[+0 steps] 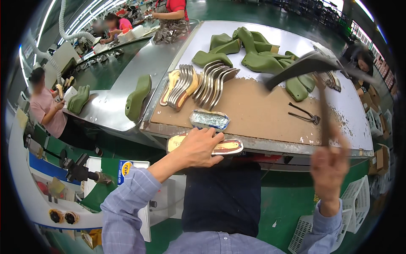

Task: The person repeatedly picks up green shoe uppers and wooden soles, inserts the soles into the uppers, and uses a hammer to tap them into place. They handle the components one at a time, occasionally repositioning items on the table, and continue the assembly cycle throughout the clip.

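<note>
Insole: a yellow-and-brown insole (pixel 228 147) lies at the near edge of the tabletop (pixel 266 114), in the centre of the frame, partly covered by a hand.
Left hand (pixel 198 146): spread over the insole and holding it, thumb at the near side, fingers at the far side.
Right hand (pixel 330 163): right of centre, blurred; its grip is wrapped around the handle of a hammer.
Hammer (pixel 302 69): raised, its dark head blurred at the upper right of the frame.
Foil block (pixel 210 120): just beyond the left fingertips; whether they touch it, one cannot tell.
Stacks: other insoles (pixel 182 87) and curved silvery pieces (pixel 215 82) stand side by side, above the foil block in the frame.
Green lasts (pixel 251 51): piled at the upper centre, partly behind the hammer.
Pincers (pixel 308 114): at right of centre, handles apart.
Baskets (pixel 356 197): white, at the lower right.
Co-worker (pixel 48 106): at the left, holding a piece.
</note>
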A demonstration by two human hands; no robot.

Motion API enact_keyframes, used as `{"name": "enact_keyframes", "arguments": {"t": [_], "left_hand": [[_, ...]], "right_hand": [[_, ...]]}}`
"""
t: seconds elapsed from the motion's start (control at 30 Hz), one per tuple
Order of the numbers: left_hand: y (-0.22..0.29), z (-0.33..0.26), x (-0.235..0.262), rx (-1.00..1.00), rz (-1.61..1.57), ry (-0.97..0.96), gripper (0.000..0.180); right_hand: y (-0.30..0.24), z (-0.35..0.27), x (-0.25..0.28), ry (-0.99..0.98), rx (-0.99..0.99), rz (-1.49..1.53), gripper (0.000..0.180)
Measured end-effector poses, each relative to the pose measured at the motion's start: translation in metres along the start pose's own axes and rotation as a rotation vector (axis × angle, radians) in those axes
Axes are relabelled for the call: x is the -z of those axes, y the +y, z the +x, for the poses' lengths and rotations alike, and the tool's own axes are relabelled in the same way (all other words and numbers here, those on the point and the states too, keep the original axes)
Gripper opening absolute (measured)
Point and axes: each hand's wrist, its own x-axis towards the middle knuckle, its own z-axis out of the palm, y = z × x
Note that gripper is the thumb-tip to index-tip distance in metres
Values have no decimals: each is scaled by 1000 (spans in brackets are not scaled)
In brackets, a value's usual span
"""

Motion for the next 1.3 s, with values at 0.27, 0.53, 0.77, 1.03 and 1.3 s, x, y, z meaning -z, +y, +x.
{"name": "enact_keyframes", "arguments": {"t": [0.27, 0.53, 0.77, 1.03, 1.3], "left_hand": [[4, 4, 1, -21, 3, -10, 54], [4, 2, -1, 5, 15, 15, 53], [9, 4, 1, 12, 32, -29, 55], [8, 4, 1, 40, 122, -102, 59], [8, 14, 41, 79, -21, -138, 63]], "right_hand": [[4, -49, -54, -560, -547, 68, 46], [11, -49, -49, -137, -330, 118, 49], [25, -67, -66, -312, -304, -9, 45], [108, -46, -84, -268, -57, -757, 47], [183, -68, -118, -372, -196, -748, 53]]}}
